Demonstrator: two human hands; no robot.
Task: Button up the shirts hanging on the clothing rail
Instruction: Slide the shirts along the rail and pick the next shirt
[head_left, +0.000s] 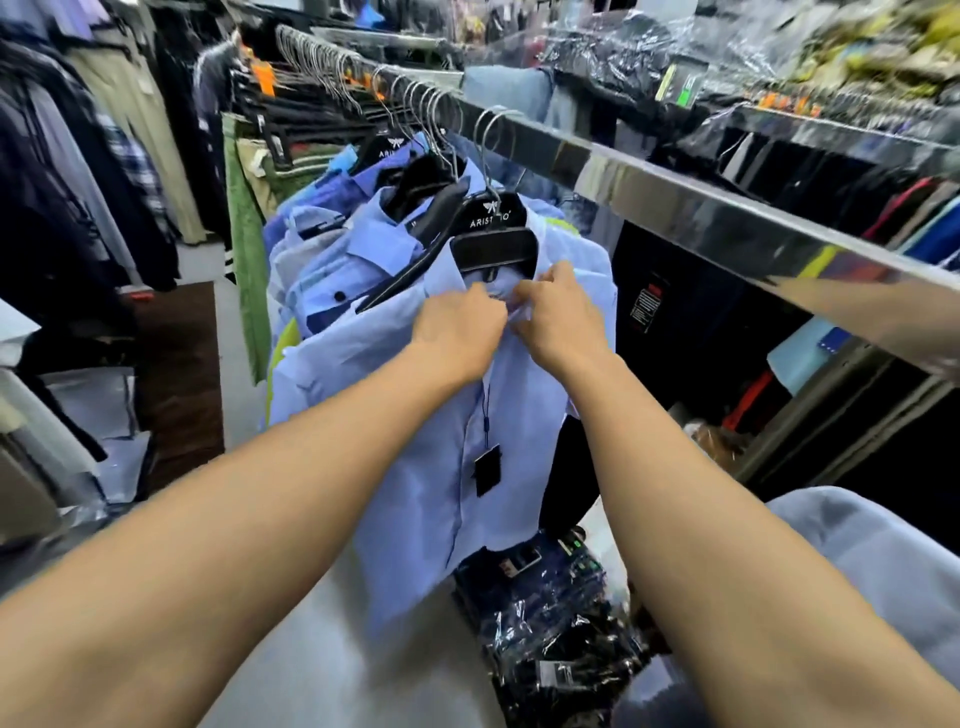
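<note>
Pinching the light-blue shirt (415, 467) just below its collar, both hands: left (457, 332), right (558, 317).

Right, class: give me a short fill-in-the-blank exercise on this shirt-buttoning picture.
1. Both hands pinch the front shirt just below its ____.
2. The shirt hangs on a ____ hanger.
3. The hanger hooks over a shiny metal ____.
4. A small black ____ dangles on a cord down the shirt's front.

Answers: collar; black; rail; tag
</note>
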